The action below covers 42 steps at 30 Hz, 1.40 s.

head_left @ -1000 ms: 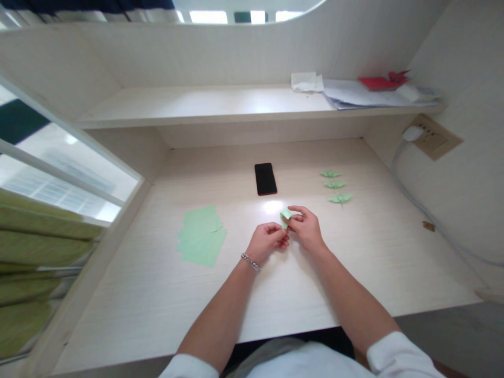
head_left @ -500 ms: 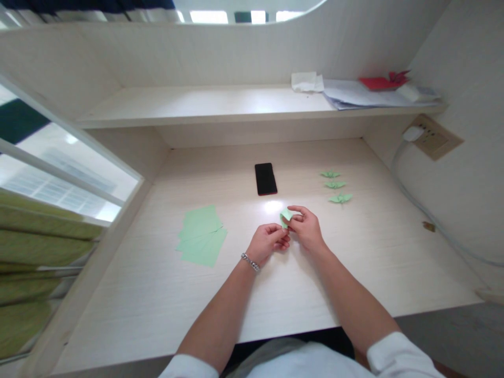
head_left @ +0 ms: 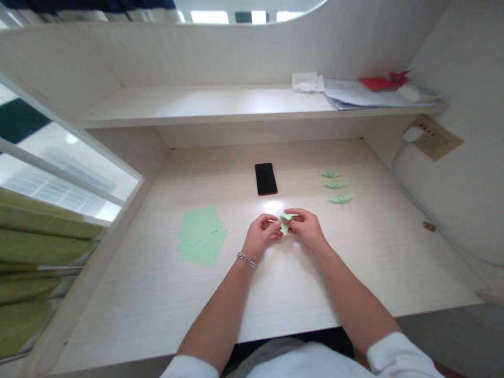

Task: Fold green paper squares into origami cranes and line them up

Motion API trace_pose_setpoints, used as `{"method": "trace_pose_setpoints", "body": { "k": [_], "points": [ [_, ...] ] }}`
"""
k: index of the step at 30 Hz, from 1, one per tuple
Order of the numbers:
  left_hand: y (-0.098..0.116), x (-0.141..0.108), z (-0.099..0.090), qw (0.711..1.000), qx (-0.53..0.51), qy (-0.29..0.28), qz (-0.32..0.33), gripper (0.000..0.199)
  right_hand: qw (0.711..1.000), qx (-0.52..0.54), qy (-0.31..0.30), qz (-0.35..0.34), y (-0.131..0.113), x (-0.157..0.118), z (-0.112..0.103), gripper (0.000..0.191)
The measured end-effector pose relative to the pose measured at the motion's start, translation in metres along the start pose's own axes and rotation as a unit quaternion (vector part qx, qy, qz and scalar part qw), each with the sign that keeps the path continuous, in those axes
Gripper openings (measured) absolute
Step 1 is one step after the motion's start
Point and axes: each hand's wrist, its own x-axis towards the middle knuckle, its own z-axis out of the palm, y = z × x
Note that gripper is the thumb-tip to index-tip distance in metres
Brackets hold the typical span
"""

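Paper, pale green, small and partly folded (head_left: pixel 285 226), is held up between two bare hands, over the near middle of a light wooden table (head_left: pixel 275 299). The right hand (head_left: pixel 308 229) pinches it from its right side between thumb and fingers. The left hand (head_left: pixel 258 236), with a chain bracelet (head_left: pixel 247 260) at the wrist, has its thumb and curled fingers at the paper's left edge; whether they grip it or only touch it cannot be told.

The work seems to be midway through folding, with one part of the paper being shaped. A next crease would call for a steady right pinch while the left fingertips line up the edge and press it; the exact fold is too small to make out.

Beyond the hands, a black phone (head_left: pixel 266 179) lies flat. To the right, three folded green birds (head_left: pixel 335 185) sit in a short column, apart from one another. To the left, flat green sheets (head_left: pixel 201 239) overlap in a loose fan. Above the table's back, a shelf (head_left: pixel 189 101) carries white papers (head_left: pixel 350 97) and red paper (head_left: pixel 376 83).
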Motion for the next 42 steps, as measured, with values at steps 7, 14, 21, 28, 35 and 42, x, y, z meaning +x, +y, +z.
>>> {"method": "trace_pose_setpoints", "body": {
  "k": [7, 14, 21, 28, 35, 42],
  "points": [
    [-0.003, 0.005, -0.007, 0.997, 0.048, 0.034, 0.045, 0.033, 0.998, -0.037, -0.037, 0.024, 0.001, -0.002, 0.001, 0.044],
    [-0.008, 0.008, -0.012, 0.995, 0.073, 0.045, 0.046, 0.032, 0.996, -0.069, -0.043, 0.035, 0.002, -0.001, -0.002, 0.041],
    [-0.005, 0.007, -0.011, 0.995, 0.075, 0.054, 0.049, 0.03, 0.991, -0.079, -0.087, 0.057, -0.003, -0.004, -0.003, 0.039],
    [-0.011, 0.011, -0.012, 0.996, 0.059, 0.064, 0.033, 0.029, 0.986, -0.122, -0.112, 0.036, 0.002, -0.001, -0.006, 0.045],
    [-0.015, 0.013, -0.015, 0.996, 0.07, 0.055, 0.023, 0.028, 0.975, -0.186, -0.119, 0.031, 0.001, 0.001, -0.011, 0.043],
    [-0.009, 0.01, -0.012, 0.995, 0.077, 0.058, 0.003, 0.024, 0.967, -0.235, -0.097, -0.015, -0.005, -0.001, -0.013, 0.035]
  ]
}}
